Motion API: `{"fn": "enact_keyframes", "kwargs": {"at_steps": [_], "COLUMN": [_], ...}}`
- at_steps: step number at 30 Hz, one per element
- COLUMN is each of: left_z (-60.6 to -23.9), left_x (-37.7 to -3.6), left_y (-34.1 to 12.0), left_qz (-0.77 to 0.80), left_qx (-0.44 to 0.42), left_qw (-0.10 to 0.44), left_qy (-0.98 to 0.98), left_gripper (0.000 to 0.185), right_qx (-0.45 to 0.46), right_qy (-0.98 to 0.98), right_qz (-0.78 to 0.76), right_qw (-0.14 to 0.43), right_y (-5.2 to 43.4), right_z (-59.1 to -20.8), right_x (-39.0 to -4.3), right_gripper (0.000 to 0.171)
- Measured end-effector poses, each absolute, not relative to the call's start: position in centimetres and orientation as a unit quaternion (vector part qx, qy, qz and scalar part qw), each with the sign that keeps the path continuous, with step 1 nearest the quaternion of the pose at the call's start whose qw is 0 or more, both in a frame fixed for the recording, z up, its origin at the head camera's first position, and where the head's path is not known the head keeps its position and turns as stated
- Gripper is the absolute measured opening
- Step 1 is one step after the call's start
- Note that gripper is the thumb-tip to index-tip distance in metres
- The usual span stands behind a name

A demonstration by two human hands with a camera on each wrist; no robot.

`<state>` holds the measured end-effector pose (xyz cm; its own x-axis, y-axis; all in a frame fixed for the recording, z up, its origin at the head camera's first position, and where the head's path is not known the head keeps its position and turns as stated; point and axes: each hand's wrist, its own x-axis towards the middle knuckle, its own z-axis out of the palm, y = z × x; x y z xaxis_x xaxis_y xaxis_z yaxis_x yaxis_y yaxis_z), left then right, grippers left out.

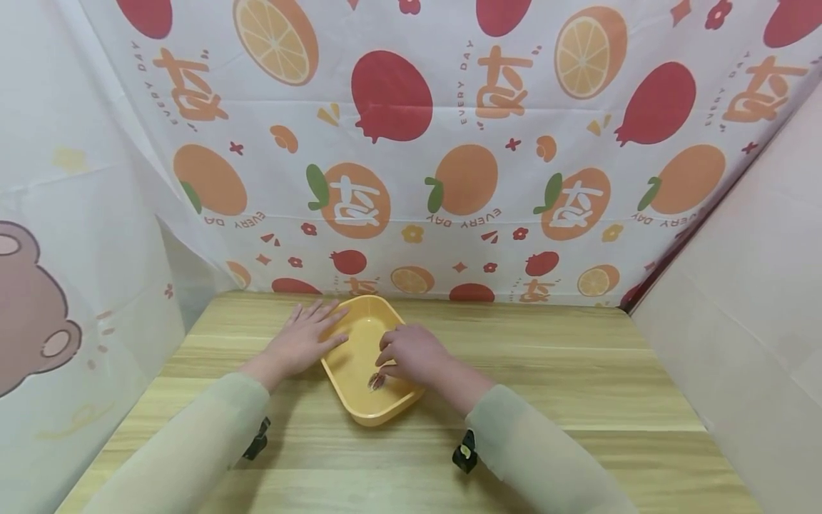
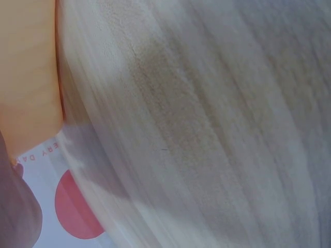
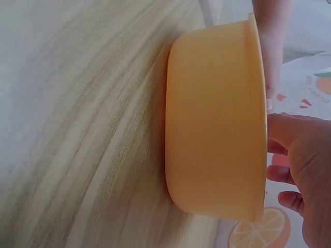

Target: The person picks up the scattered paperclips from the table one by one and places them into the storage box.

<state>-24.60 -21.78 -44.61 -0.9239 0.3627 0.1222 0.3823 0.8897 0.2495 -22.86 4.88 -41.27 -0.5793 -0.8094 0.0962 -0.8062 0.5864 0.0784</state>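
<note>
A yellow-orange rectangular plastic basin (image 1: 347,400) stands on the wooden table. My left hand (image 1: 302,343), fingers spread, rests over its left rim, with the thumb reaching inside. My right hand (image 1: 414,353) reaches over the right rim with bent fingers pointing down into the basin. Just at the right thumb's tip, low in the basin, is a small reddish-brown thing (image 1: 376,381), too small to identify; whether the fingers pinch it cannot be seen. In the right wrist view, the basin's wall (image 3: 217,119) hides the right thumb and finger ends partly.
The wooden table (image 1: 546,414) extends around the basin. Behind it hangs a white cloth (image 1: 443,257) printed with fruit, and pale cloths (image 1: 758,285) close off both sides. Dark wrist devices (image 1: 465,453) sit under the sleeves.
</note>
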Motion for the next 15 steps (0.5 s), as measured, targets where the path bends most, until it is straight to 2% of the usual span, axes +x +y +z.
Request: {"fn": "enact_keyframes", "kwargs": {"at_steps": [6,15], "left_z": [-44.6,-44.7], "left_x": [-24.5,-24.6], "left_y": [-21.7,-21.8], "left_qz": [-0.136,-0.141], "left_qx": [-0.188,-0.191], "left_qw": [0.035,0.033], "left_qy": [-0.972,-0.971], "left_gripper": [0.064,0.072], "right_qx": [0.439,0.393], "right_qy": [-0.895,-0.910], "right_qz": [0.019,0.038], "right_qw": [0.076,0.124], "right_y": [6.2,9.4], "right_z": [-41.5,-41.7], "right_x": [-22.4,-21.3], "right_gripper": [0.017,0.018]}}
